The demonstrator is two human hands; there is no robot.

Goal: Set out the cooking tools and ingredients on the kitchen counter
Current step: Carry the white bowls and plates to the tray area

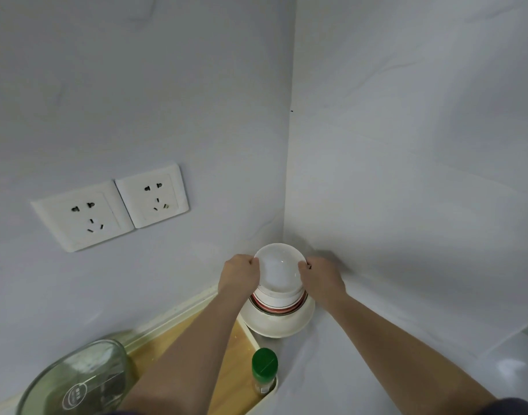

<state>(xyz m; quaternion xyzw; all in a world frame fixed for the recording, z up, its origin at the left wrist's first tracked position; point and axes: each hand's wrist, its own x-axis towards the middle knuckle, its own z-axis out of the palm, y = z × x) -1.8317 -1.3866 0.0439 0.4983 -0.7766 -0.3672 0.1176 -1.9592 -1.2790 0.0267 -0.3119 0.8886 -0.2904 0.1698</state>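
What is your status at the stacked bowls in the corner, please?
Left hand, right hand: each grips rim of top bowl. Bowl over stack in wall corner. Green-capped bottle low between forearms, not touching.

Walls [406,205] hem bowls [279,295]; bottle [264,369] stands near.

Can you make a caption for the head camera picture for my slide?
Left hand and right hand grip the top bowl of a stack in the corner.

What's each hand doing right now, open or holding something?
Left hand: holding the top white bowl by its left rim.
Right hand: holding the same bowl by its right rim.
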